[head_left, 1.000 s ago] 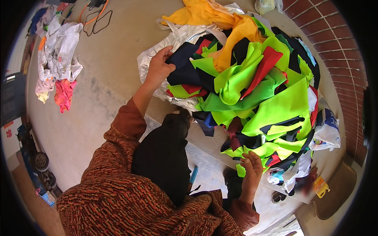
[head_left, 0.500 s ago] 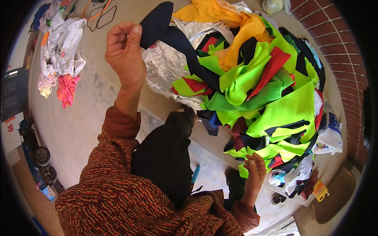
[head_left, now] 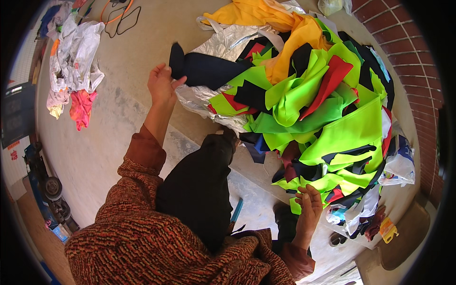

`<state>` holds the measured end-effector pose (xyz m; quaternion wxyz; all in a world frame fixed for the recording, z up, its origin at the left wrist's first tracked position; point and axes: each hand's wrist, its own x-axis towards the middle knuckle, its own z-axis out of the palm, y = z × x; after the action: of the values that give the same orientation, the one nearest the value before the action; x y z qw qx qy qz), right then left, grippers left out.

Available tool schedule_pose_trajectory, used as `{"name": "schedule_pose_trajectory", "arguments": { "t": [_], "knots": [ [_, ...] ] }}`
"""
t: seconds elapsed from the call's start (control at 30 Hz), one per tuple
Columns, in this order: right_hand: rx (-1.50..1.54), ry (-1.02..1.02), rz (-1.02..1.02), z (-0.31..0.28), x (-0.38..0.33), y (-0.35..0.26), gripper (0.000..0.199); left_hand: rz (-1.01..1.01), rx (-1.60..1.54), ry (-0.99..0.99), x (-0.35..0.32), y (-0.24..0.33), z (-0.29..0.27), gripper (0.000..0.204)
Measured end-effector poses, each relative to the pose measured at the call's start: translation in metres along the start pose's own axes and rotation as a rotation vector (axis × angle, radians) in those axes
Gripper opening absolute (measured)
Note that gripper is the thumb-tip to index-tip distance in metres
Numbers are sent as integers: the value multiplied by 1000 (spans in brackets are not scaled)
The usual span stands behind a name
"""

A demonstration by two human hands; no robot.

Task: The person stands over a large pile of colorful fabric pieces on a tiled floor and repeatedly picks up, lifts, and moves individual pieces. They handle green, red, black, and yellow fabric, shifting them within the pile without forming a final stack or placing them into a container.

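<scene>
My left hand is at the left side of a large heap of cloth pieces. Its thumb stands apart from the fingers, and it looks open. Right at its fingertips is a dark navy cloth piece, one end folded upright by the thumb and the rest stretching toward the heap. My right hand is at the heap's near edge, fingers loosely bent and apart, with nothing seen in it. Close by its fingertips are lime-green cloth pieces. Red cloth and orange cloth lie among them.
Silvery sheeting lies under the heap's far left side. A brick-red tiled surface borders the right. White and pink crumpled material lies far left, near a dark cable. A yellow package lies at the lower right.
My left hand has come down and nearer to me, its thumb spreading from the fingers. The navy cloth has dropped from a raised, hanging shape to a level one. The right hand stays nearly still.
</scene>
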<state>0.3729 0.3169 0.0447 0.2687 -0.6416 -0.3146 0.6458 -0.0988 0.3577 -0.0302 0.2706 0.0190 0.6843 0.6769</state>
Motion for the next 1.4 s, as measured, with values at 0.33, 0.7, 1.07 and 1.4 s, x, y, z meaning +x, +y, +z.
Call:
{"name": "schedule_pose_trajectory", "arguments": {
  "t": [0.33, 0.7, 1.07, 1.4],
  "knots": [
    [2, 5, 26, -1, 2, 6, 29, 664, 848, -527, -24, -59, 61, 41],
    [6, 16, 39, -3, 1, 11, 29, 1056, 1099, -932, -24, -96, 121, 32],
    [3, 10, 26, -6, 0, 11, 29, 13, 116, -759, -17, -5, 64, 20],
    [41, 15, 45, -7, 1, 13, 29, 950, 747, -864, -12, -54, 105, 33]
  ]
}}
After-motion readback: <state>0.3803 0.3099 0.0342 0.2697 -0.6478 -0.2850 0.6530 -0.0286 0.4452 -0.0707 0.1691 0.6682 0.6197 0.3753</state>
